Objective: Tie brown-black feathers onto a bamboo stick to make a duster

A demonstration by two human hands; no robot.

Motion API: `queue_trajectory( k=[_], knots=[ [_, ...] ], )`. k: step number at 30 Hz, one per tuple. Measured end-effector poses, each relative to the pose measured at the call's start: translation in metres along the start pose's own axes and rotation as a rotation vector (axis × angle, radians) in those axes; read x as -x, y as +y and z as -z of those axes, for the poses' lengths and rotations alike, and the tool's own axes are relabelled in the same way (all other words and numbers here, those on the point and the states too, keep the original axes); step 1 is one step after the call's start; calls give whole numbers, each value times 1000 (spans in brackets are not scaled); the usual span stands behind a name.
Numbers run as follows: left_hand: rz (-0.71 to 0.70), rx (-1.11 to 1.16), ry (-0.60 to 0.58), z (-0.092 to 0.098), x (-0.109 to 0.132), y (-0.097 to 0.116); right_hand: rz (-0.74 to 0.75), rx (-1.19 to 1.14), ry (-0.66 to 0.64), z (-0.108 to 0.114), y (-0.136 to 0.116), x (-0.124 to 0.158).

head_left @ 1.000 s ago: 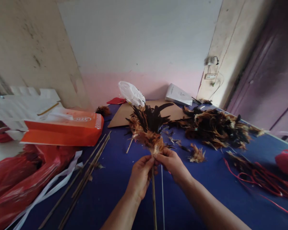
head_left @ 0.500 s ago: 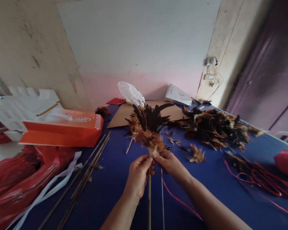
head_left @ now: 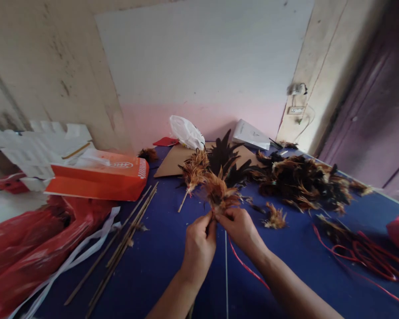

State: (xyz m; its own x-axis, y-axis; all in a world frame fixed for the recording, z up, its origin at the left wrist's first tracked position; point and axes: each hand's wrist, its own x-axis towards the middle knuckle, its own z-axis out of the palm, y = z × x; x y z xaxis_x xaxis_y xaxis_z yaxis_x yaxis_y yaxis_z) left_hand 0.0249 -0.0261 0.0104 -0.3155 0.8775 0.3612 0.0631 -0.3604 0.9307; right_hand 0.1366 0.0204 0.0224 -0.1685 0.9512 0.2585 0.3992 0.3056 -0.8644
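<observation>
Above the blue worktop (head_left: pixel 166 257), a feather bundle (head_left: pixel 220 191) is held, its base clamped in both the left hand (head_left: pixel 199 241) and the right hand (head_left: pixel 242 232). Just beside it a smaller feather bunch (head_left: pixel 193 174) is seen; a feather heap (head_left: pixel 302 181) is spread rightward, and thin sticks (head_left: pixel 128 241) are laid leftward.

L forearm (head_left: pixel 177 290) in from 7 o'clock, R forearm (head_left: pixel 292 277) from approx. 4 (both bare); L hand (head_left: pixel 199 241) aimed at 1, R hand (head_left: pixel 241 228) at 10, fingers pinched, nearly tip-to-tip.
</observation>
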Motion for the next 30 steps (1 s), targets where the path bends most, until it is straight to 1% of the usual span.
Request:
queue_trajectory(
  k=[2, 4, 7, 9, 11, 15, 19, 21, 24, 26, 27, 30],
  knots=[
    [58, 144, 34, -3, 2, 0, -22, 12, 4, 2, -4, 0],
    [148, 289, 71, -6, 3, 0, -77, -56, -20, 2, -3, 0],
    [221, 435, 108, -9, 3, 1, -195, -311, -79, 0, 5, -2],
    [203, 442, 103, -10, 3, 4, -248, -440, -103, -1, 8, -2],
    [135, 367, 74, -9, 2, 9, -245, -468, -111, -1, 9, -2],
    [-13, 88, 49, -5, 2, 14, -175, -451, -109, 4, 6, -1],
    [-35, -122, 35, -1, 1, 12, -197, -424, -175, 8, 5, 1],
    [-71, -131, 22, 0, 2, 13, -212, -489, -228, 10, 2, 2],
    [-136, -57, 30, -1, 6, 16, -238, -676, -277, 12, -5, 5],
    [-189, -101, 30, -3, 9, 17, -272, -772, -264, 12, -10, 7],
    [-231, -171, 24, -4, 10, 16, -287, -799, -244, 12, -11, 8],
    [-402, -488, -9, -6, 11, 8, -301, -819, -161, 10, -11, 9]
  ],
)
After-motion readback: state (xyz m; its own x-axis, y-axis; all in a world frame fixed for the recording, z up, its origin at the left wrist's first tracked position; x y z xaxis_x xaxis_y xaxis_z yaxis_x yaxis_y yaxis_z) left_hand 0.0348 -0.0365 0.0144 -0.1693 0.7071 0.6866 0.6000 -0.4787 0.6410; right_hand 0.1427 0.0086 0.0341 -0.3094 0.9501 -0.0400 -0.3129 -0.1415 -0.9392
